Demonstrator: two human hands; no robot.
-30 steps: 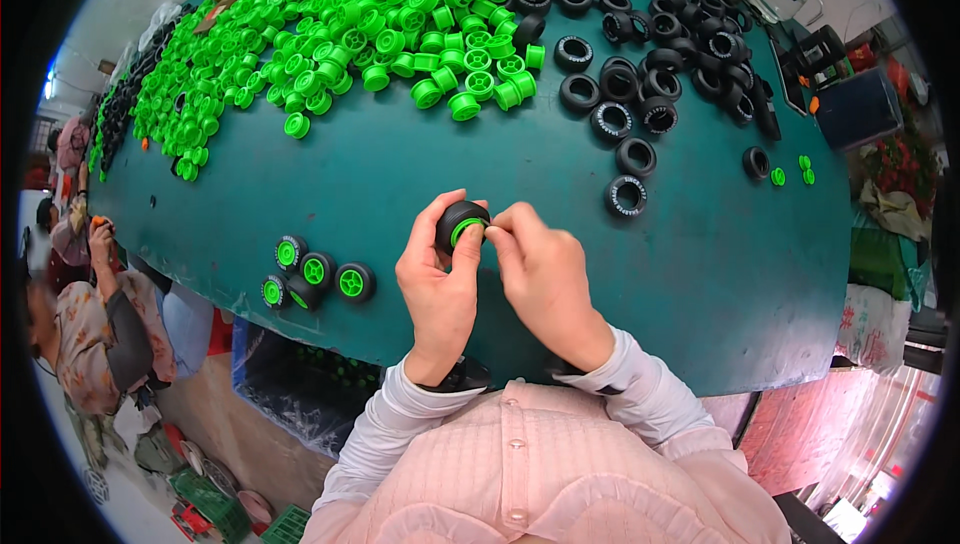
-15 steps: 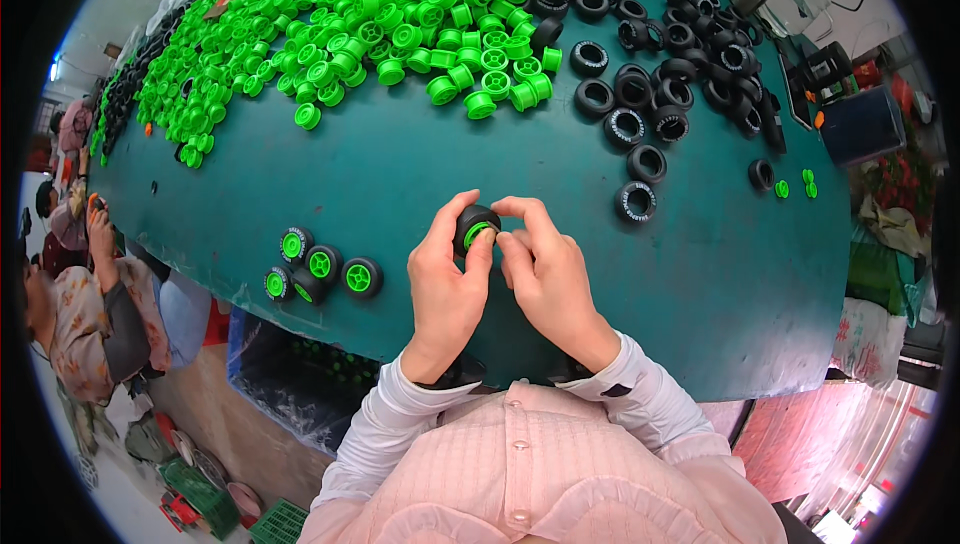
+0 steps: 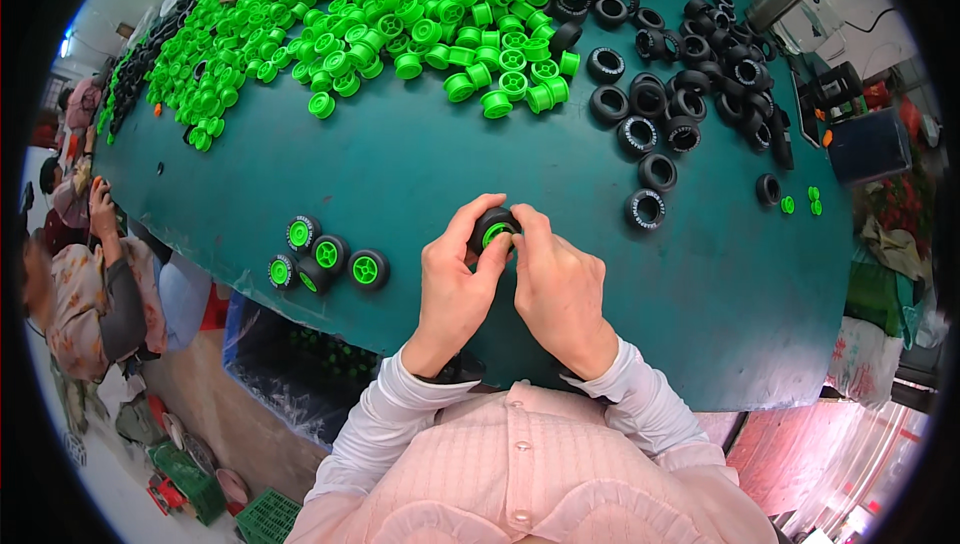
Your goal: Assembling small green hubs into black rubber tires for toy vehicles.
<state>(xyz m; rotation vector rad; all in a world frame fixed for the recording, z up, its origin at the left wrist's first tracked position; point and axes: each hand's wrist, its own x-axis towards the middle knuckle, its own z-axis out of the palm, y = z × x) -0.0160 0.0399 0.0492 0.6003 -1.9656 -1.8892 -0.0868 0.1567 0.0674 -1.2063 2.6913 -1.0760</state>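
Observation:
Between my two hands, above the middle of the green table point(image 3: 330, 174), is a toy wheel point(image 3: 494, 229): a black rubber tyre around a bright green plastic rim. My left hand point(image 3: 458, 279) grips it from the left, thumb on the green face and fingers on the tyre. From the right, my right hand point(image 3: 562, 289) closes on the same wheel, its fingers at the tyre's edge. Part of the tyre is hidden by my fingers. Left of my hands lies a small group of wheels point(image 3: 368, 269) with black tyres on green rims.
A big heap of loose green rims point(image 3: 380, 19) spreads over the far left and middle. Loose black tyres point(image 3: 690, 104) lie far right, a lone tyre point(image 3: 645, 209) nearer. A blue-edged bin point(image 3: 290, 374) stands below the table's left edge. A co-worker's hand point(image 3: 102, 206) shows at far left.
My right hand's fingers have come in closer over the wheel and the right wrist has turned slightly. The whole view has shifted a little; the wheel stays between both hands.

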